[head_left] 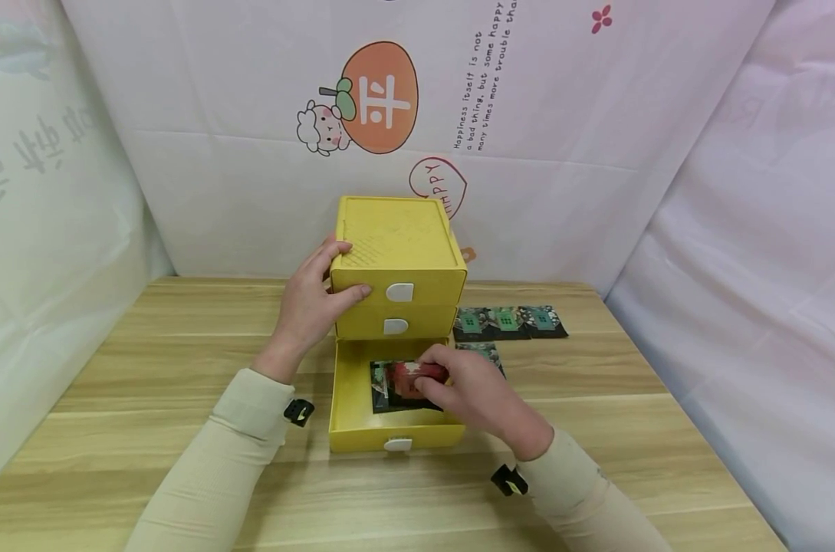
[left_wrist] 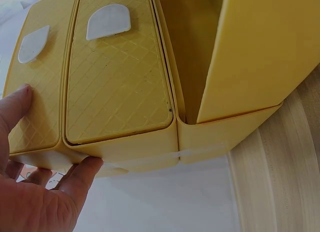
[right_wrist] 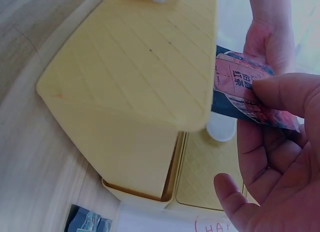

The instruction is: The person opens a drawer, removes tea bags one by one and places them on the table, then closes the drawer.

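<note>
A yellow drawer box [head_left: 402, 230] stands upright on the table, with its bottom drawer [head_left: 351, 439] pulled out. My left hand [head_left: 308, 307] grips the box's left front corner, thumb on the front of the top drawer and fingers along the side. Over the open drawer, my right hand [head_left: 475, 389] pinches a red and dark tea sachet [right_wrist: 237, 82] between thumb and fingers. Dark sachet material [head_left: 380, 389] shows beneath and left of it inside the drawer. The thumb covers part of the sachet's pink label in the right wrist view.
Three dark green sachets [head_left: 507, 322] lie in a row right of the box. Another green sachet [head_left: 482, 351] is nearer, partly hidden by the right hand. White tabs [head_left: 399, 291] stick out from the drawer fronts. A printed white cloth [head_left: 251, 207] hangs behind the wooden table [head_left: 203, 330].
</note>
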A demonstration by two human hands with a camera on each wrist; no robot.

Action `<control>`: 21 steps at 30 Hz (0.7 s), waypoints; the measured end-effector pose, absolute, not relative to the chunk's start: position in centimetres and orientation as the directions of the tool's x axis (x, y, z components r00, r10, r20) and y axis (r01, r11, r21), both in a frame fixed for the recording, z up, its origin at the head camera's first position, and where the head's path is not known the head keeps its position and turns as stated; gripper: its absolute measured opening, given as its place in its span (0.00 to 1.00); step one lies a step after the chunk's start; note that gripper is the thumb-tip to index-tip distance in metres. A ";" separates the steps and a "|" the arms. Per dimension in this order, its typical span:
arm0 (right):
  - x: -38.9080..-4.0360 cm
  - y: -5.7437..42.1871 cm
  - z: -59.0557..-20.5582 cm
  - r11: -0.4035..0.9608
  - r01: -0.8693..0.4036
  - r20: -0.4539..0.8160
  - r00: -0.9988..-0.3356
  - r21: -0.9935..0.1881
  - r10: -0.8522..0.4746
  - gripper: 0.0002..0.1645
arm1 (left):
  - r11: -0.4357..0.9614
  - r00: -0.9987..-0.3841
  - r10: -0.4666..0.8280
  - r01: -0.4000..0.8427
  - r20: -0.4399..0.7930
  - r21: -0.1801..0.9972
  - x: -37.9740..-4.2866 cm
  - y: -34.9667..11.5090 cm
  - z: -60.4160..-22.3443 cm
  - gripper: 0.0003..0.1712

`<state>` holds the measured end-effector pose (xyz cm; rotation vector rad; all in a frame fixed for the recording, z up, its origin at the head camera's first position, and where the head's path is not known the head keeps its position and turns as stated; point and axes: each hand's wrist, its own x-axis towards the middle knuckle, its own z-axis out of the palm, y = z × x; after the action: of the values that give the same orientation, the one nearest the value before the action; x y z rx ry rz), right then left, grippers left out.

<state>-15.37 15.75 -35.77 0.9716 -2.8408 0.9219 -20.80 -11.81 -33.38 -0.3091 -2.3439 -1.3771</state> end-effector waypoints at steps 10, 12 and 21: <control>-15.8 16.8 -35.3 0.555 -0.534 0.234 -0.821 -0.638 -0.521 0.04 | 0.481 -0.894 -0.013 0.387 0.448 0.787 -20.8 -11.8 -33.5 0.38; -16.0 17.0 -35.2 0.532 -0.520 0.237 -0.827 -0.668 -0.510 0.04 | 0.483 -0.893 -0.014 0.388 0.451 0.785 -20.8 -11.8 -33.5 0.37; -16.4 17.7 -34.6 0.516 -0.467 0.262 -0.868 -0.719 -0.421 0.05 | 0.488 -0.890 -0.015 0.391 0.456 0.780 -20.8 -11.7 -33.5 0.37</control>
<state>-16.38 17.75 -34.62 0.7876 -2.6873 1.2997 -20.80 -11.72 -33.47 -0.3134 -2.3345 -1.3742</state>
